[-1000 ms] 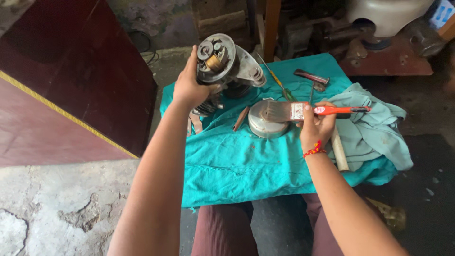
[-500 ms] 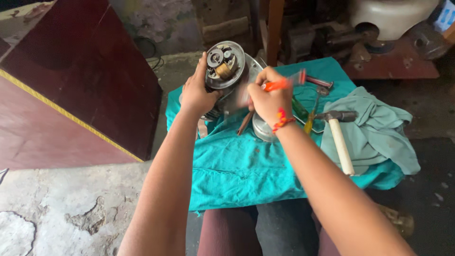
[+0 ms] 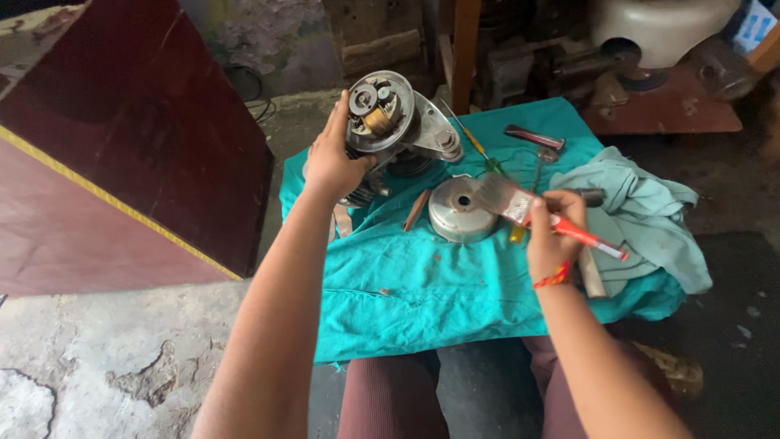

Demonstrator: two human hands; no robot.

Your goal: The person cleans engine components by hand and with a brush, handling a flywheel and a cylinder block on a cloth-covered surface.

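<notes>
My left hand (image 3: pixel 331 161) grips a grey metal motor body (image 3: pixel 390 130) and tilts its open round end toward me, above the teal cloth (image 3: pixel 422 284). My right hand (image 3: pixel 552 236) holds a flat paintbrush with a red handle (image 3: pixel 546 218), bristles pointing left, just right of a round metal end cover (image 3: pixel 461 210) that lies on the cloth.
On the cloth lie a yellow-handled screwdriver (image 3: pixel 467 138), a dark red-handled tool (image 3: pixel 532 138), a small wooden stick (image 3: pixel 417 210) and a hammer under my right hand. A pale green rag (image 3: pixel 642 211) is bunched at the right. A dark red panel (image 3: pixel 122 146) stands at the left.
My right hand with the brush went up to the motor half a second ago and has come back down to the right. The left hand keeps holding the motor.
</notes>
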